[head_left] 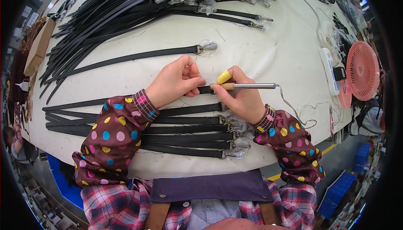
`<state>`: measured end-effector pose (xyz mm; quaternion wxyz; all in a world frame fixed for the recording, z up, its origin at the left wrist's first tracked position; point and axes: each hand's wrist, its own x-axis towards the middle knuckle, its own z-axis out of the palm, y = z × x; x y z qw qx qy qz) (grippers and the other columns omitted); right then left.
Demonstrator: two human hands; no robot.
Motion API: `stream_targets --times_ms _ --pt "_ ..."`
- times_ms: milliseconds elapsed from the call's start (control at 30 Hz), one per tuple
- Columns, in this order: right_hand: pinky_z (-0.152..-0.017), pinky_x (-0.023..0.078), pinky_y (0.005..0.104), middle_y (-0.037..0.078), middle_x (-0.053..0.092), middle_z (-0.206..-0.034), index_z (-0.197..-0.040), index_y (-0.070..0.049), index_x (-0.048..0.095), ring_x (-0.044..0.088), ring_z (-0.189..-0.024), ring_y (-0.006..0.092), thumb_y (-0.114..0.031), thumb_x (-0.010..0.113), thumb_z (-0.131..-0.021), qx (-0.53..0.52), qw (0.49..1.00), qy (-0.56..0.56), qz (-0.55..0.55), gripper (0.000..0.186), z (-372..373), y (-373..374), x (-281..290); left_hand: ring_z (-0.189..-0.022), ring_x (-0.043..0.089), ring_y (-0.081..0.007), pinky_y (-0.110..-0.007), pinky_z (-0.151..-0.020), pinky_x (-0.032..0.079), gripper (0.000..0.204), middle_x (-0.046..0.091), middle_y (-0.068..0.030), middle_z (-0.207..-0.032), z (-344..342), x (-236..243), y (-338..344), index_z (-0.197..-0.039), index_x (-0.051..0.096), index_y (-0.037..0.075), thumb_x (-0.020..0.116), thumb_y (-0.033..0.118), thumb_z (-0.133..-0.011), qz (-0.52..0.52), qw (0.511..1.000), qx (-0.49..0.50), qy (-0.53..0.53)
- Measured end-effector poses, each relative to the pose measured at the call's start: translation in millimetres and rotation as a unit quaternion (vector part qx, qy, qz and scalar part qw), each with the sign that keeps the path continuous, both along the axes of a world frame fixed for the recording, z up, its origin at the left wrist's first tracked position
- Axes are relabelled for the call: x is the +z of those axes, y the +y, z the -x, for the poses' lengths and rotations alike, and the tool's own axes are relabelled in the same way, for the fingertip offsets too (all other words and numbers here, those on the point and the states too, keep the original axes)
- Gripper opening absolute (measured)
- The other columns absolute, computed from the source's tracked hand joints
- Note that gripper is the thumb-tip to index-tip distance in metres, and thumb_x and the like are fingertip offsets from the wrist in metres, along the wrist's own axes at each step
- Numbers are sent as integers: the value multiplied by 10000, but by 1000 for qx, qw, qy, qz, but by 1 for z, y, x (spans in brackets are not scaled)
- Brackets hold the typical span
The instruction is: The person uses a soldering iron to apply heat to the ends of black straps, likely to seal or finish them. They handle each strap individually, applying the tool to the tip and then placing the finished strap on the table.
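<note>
My right hand (pixel 241 99), a yellow cover on its index finger, grips a corded pen-shaped tool (pixel 254 86) with a wooden-looking grip and a metal barrel. Its left end is over a black strap (pixel 205 90) on the table. My left hand (pixel 180 81) is closed in a pinch just above that strap; what its fingertips hold is too small to make out. Several black straps (pixel 189 129) with metal buckles in clear plastic wrap lie in a row nearer me. One more strap (pixel 138 55) with a wrapped buckle lies just beyond my hands.
A big pile of black straps (pixel 105 15) covers the far left of the white table (pixel 289 57). At the right are a white power strip (pixel 329 71), a pink fan (pixel 363 70) and the tool's loose cord (pixel 287 104). A cardboard box (pixel 40 47) stands at the left edge.
</note>
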<state>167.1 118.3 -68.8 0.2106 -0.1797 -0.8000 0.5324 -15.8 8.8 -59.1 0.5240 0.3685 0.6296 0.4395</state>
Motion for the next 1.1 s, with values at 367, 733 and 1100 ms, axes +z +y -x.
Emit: stream_targets --times_ms 367,733,1100 --pt "-589 487 282 110 616 -773 -903 -7 509 626 -662 167 -116 690 -858 5 1000 -11 -11 217 1 0 -1 -683 637 -76 -179 -570 512 201 657 -58 -851 0 -1 0 -956 442 52 634 107 -931 4 1000 2 0" --pt "-584 493 284 112 621 -773 -901 -7 510 629 -656 171 -122 688 -860 5 1000 -10 -21 216 2 0 0 -687 634 -72 -176 -570 512 197 658 -57 -863 0 -2 0 -949 446 58 634 111 -932 5 1000 0 4" --pt "-611 483 293 107 619 -786 -909 -13 534 624 -676 188 -121 693 -854 -4 1000 -11 1 200 1 0 -2 -688 611 -64 -196 -567 501 227 651 -40 -869 2 0 -1 -984 457 51 662 111 -906 9 1000 7 12"
